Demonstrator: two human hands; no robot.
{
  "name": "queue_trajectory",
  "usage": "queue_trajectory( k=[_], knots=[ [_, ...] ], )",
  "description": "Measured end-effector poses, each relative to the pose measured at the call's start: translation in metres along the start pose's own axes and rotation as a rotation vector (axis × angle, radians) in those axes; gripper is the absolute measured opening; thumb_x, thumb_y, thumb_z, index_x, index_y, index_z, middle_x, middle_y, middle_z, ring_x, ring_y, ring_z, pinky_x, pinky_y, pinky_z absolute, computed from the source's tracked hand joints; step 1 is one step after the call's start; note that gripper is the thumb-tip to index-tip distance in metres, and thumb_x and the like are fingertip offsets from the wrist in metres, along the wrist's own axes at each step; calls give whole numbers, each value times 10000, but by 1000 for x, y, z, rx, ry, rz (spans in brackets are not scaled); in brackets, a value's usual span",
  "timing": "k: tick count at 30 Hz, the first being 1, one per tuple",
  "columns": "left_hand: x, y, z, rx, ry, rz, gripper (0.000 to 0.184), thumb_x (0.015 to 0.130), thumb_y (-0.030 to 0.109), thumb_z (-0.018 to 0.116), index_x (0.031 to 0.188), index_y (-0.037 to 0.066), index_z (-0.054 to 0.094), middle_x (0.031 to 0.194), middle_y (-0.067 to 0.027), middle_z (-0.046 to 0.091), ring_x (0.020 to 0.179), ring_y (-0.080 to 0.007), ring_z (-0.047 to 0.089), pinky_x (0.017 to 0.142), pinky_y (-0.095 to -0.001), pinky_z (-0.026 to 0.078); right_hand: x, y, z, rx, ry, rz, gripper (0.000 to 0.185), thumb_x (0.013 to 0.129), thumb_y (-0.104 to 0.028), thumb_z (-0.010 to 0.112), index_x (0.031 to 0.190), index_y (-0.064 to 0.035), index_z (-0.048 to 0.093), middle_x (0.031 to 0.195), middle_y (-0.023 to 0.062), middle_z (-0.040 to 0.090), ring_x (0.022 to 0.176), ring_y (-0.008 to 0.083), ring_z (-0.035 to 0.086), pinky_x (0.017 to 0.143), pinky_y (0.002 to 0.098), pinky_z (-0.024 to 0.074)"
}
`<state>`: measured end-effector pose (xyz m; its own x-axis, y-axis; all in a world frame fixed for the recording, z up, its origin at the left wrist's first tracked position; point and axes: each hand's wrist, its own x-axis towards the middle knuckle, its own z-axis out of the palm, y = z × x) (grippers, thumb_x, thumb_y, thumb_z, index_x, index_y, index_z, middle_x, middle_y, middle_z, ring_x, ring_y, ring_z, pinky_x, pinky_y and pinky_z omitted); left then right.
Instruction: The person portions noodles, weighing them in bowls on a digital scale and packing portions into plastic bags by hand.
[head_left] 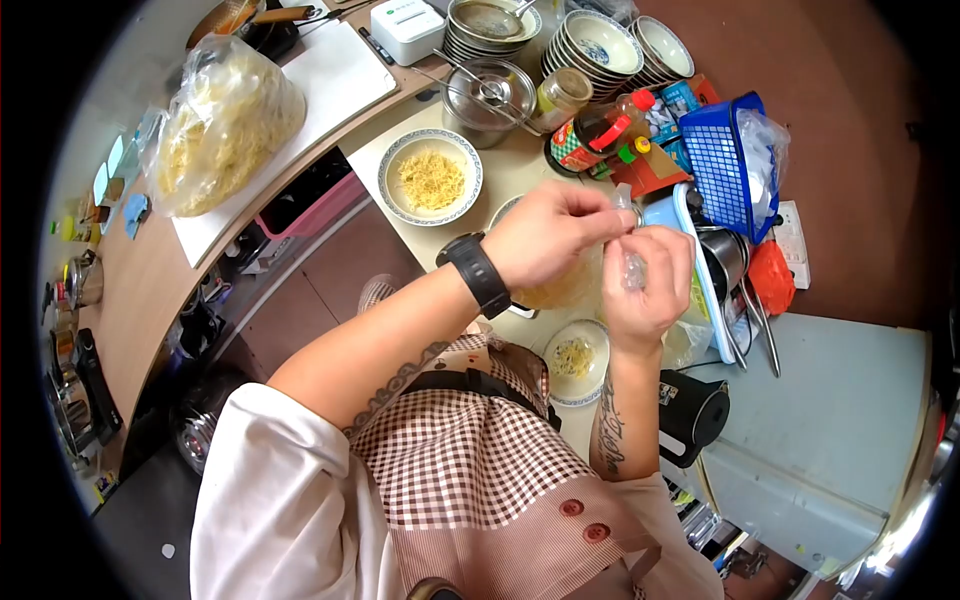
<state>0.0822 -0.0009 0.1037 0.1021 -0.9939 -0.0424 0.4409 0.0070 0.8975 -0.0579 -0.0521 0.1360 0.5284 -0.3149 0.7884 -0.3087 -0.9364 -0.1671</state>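
Note:
My left hand [560, 232], with a black watch on its wrist, pinches the twisted neck of a clear plastic bag [632, 272]. My right hand [655, 285] has its fingers curled round the same bunched plastic. Below my hands something pale yellow shows, partly hidden by my left hand and wrist. A patterned bowl [430, 177] of yellow shreds stands beyond my left wrist. Closer to my body, a smaller bowl [577, 363] holds a few yellow shreds.
A large bag of yellow shreds [232, 125] lies on a white board at left. Stacked bowls [592, 50], a lidded metal pot [488, 100], a sauce bottle [600, 135] and a blue basket [722, 165] stand at the back. A black kettle [692, 415] is at right.

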Motion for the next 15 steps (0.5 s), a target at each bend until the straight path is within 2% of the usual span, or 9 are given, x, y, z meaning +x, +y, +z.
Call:
queue_trajectory(
  k=[3,4,7,9,11,13,15],
  knots=[
    [-2,5,-10,43,116,63,210,960,183,648,979,-9,731,822,7,677,744,-60,547,682,-230,443,-8,-4,0,134,-17,11,222,695,93,780,825,-4,629,776,99,611,665,251,594,576,348,492],
    [2,6,-21,173,252,125,213,956,203,654,965,8,738,802,9,672,735,-50,531,670,-228,429,-12,-9,-2,183,-52,24,218,700,88,786,824,-2,631,765,95,611,653,248,590,569,346,489],
    [12,22,-68,364,512,61,290,950,274,660,939,-2,749,721,14,632,669,-62,506,629,-243,419,-26,-34,-8,328,-170,28,212,708,77,801,801,-1,627,748,84,612,618,229,580,527,335,472],
    [21,12,-99,572,549,53,308,945,278,661,931,-18,748,692,-1,621,647,-73,504,624,-256,427,-31,-58,-6,461,-255,70,195,715,81,790,805,11,633,740,79,612,593,222,572,506,321,461],
    [12,22,-97,779,427,-106,282,940,269,659,904,7,757,687,-50,669,652,-108,559,651,-286,463,-26,-68,-3,588,-295,104,177,724,80,784,809,11,645,734,80,615,585,208,571,506,304,459],
    [3,12,-107,791,185,-119,297,954,290,633,992,18,746,743,-68,699,671,-135,603,686,-320,495,-16,-79,-3,718,-329,195,163,731,75,781,812,9,657,729,82,618,581,192,571,507,287,455],
    [-26,7,-99,766,-12,-80,337,976,312,589,1138,38,699,918,-118,720,798,-172,656,767,-352,518,-6,-88,-9,860,-379,340,154,736,67,784,814,5,667,724,85,622,580,174,573,510,272,449]
  ],
)
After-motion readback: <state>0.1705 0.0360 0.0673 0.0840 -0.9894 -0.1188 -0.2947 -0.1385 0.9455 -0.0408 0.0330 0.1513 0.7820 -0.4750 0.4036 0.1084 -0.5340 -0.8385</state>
